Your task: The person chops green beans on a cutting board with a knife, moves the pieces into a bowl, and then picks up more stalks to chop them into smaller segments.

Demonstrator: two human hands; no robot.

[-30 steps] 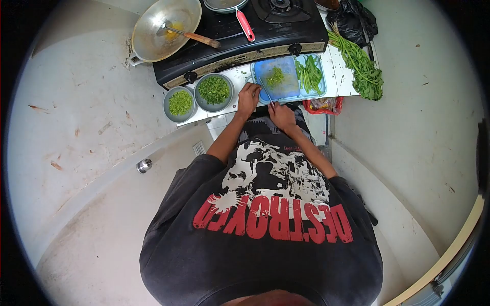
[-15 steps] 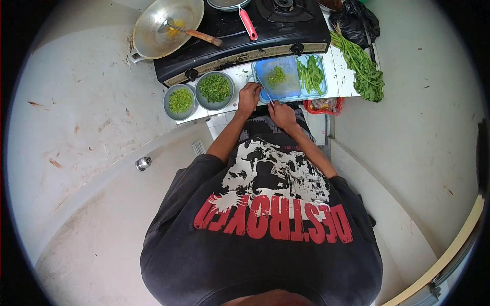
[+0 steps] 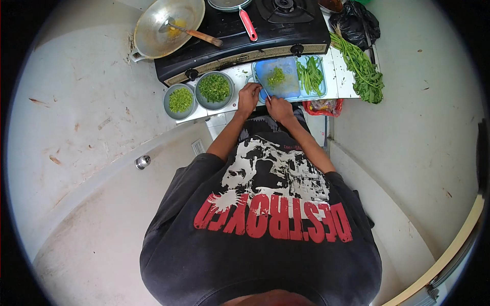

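Note:
My right hand (image 3: 279, 109) is closed around the handle of a knife (image 3: 266, 92), whose thin blade slants up and left over the near left part of a blue cutting board (image 3: 290, 91). Close to the blade, my left hand (image 3: 248, 98) has its fingers curled together at the board's left edge; whatever lies in them is hidden. Chopped green pieces (image 3: 276, 77) form a small heap on the board. Uncut leafy stems (image 3: 311, 76) lie right of it on a light blue tray (image 3: 323, 87) under the board.
Two grey bowls of chopped greens (image 3: 180, 100) (image 3: 214, 88) stand at left. Behind is a black stove (image 3: 240, 53) with a wok (image 3: 153, 38), spatula (image 3: 204, 37) and red-handled pan (image 3: 247, 25). A leafy bunch (image 3: 360, 66), black bag (image 3: 356, 23) and red basket (image 3: 334, 109) are right.
My right hand has shifted slightly up and left with the knife, nearer my left hand. My left hand has barely moved, and the bowls and greens look unchanged.

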